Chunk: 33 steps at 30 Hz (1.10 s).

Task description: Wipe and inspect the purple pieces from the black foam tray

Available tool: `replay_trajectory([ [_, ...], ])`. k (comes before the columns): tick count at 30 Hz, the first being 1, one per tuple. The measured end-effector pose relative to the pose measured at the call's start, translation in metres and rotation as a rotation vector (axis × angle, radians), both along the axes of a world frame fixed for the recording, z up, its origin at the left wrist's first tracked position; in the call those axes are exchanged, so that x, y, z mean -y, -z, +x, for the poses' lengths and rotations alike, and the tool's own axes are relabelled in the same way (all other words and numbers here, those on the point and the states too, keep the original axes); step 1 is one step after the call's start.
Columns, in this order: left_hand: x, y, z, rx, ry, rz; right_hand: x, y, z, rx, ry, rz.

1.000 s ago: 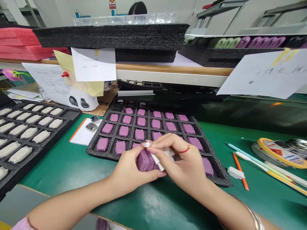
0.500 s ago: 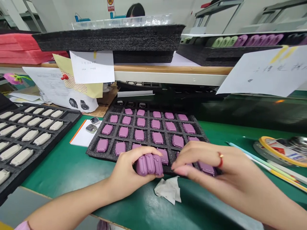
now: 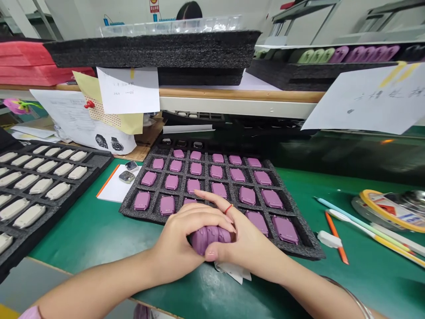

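My left hand (image 3: 181,235) is closed round a small stack of purple watch cases (image 3: 210,234) at the near edge of a black foam tray (image 3: 308,250). My right hand (image 3: 241,235) presses against the same stack from the right, thumb under it and fingers over my left hand's fingers. The tray holds several more purple cases (image 3: 247,195) in its cells. A crumpled white wipe (image 3: 232,271) lies on the green mat just under my right hand.
A second foam tray (image 3: 94,166) with cream-coloured cases stands at the left. A notepad with two watch bodies (image 3: 126,176) lies between the trays. Pens (image 3: 335,237), a white cap (image 3: 327,239) and a tape roll (image 3: 392,210) lie at the right. A shelf with foam and papers hangs above.
My right hand let go of the white wipe, which now lies on the mat, reached over the tray's right cells, then came back onto the stack in my left hand.
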<state>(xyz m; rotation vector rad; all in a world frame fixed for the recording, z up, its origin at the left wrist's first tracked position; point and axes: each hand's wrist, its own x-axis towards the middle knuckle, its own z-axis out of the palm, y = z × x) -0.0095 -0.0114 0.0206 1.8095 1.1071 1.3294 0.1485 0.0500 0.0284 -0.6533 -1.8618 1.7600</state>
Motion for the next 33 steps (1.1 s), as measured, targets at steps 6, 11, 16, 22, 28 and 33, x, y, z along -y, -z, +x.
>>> replay_trajectory([
  [6,0.006,0.002,-0.002,0.05,0.038,-0.193,0.008,0.002,0.002,-0.062,0.2,0.146],
  [11,0.005,-0.006,0.001,0.534,0.255,-0.681,0.006,0.005,0.009,-0.111,0.247,0.5],
  [16,0.0,-0.014,0.003,0.529,0.254,-0.764,0.003,0.008,0.011,-0.142,0.216,0.616],
  [22,0.003,-0.009,0.002,0.557,0.262,-0.772,0.002,0.009,0.01,-0.125,0.208,0.67],
  [28,0.004,-0.005,0.0,0.58,0.233,-0.686,0.002,0.01,0.011,-0.116,0.209,0.703],
  [33,0.005,-0.006,0.002,0.487,0.178,-0.709,0.002,0.009,0.012,-0.096,0.185,0.691],
])
